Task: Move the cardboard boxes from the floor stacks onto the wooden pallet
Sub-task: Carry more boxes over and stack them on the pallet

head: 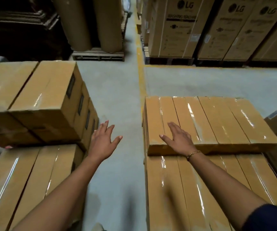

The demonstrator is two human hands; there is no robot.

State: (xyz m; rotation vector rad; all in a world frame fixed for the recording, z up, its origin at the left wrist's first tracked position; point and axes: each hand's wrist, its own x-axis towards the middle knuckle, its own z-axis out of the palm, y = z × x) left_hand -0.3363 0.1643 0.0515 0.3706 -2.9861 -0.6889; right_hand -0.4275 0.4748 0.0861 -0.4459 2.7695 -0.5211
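Head view | left grip [103, 142] released, fingers spread, just beside left box stack [42, 100] at 9 o'clock | right grip [178, 138] released, palm flat on right box stack [217, 120] at 3 o'clock

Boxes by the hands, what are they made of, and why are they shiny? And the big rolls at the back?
The boxes look like brown cardboard: matte tan faces, folded edges. The shine seems to be clear plastic tape or film, glinting in strips. The big rolls look like brown paper or card, dull and smooth.
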